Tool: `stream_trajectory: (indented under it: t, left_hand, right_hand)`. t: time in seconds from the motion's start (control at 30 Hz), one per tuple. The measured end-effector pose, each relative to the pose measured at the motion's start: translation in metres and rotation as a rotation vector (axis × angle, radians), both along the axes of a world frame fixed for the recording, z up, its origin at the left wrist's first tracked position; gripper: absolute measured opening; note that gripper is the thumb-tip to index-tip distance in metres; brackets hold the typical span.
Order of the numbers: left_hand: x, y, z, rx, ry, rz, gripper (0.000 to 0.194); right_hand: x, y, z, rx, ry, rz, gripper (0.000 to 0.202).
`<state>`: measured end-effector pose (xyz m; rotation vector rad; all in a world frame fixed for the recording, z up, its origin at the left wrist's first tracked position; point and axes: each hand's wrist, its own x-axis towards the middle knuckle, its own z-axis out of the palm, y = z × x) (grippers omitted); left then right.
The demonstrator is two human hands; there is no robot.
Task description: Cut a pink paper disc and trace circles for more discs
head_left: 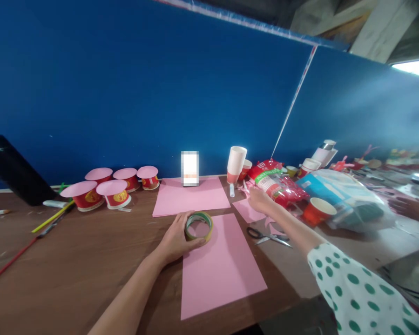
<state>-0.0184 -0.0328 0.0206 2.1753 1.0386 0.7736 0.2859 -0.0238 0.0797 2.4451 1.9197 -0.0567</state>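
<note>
My left hand [178,235] grips a roll of tape [209,230], thumb and fingers around its ring. The roll rests on the top part of a pink paper sheet [223,274]. My right hand [260,199], at the end of a dotted sleeve, reaches forward to small pink paper scraps [250,185] beside a red plastic bag [270,181]. Its fingers are drawn together there; what they hold, if anything, is unclear. Black-handled scissors [268,237] lie below that forearm. Another pink piece [246,211] lies partly under the right hand.
Several red cups with pink paper discs [112,188] stand at left, near a black bottle [16,170] and brushes [21,256]. Behind lies a pink paper stack [192,200]. Stacked cups [236,163], an orange cup [319,211] and another person's hand [410,208] are at right.
</note>
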Motion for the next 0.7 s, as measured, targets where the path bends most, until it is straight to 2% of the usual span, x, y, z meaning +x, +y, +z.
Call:
stream_trajectory:
  t: [0.23,0.33,0.43,0.5,0.6,0.7]
  left_hand:
    - [0.001,-0.002,0.003,-0.01,0.001,0.0,0.069]
    - [0.001,-0.003,0.005,-0.008,0.001,-0.002,0.069]
    - [0.002,-0.004,0.007,-0.006,-0.016,-0.008,0.067]
    - [0.002,-0.005,0.008,-0.005,-0.028,-0.011,0.066]
    - [0.002,-0.006,0.009,-0.014,-0.037,-0.014,0.066]
    - [0.002,-0.005,0.009,-0.029,-0.036,-0.019,0.067]
  right_hand:
    - [-0.045,-0.037,0.005,0.061,0.093,0.218,0.033]
    - [-0.069,-0.048,-0.002,0.202,0.294,0.344,0.033]
    - [-0.087,-0.049,-0.013,0.311,0.435,0.477,0.035]
    - [-0.094,-0.046,-0.019,0.361,0.513,0.515,0.042]
    - [-0.102,-0.039,-0.024,0.332,0.598,0.505,0.037]
    - [-0.106,-0.034,-0.026,0.268,0.575,0.508,0.029]
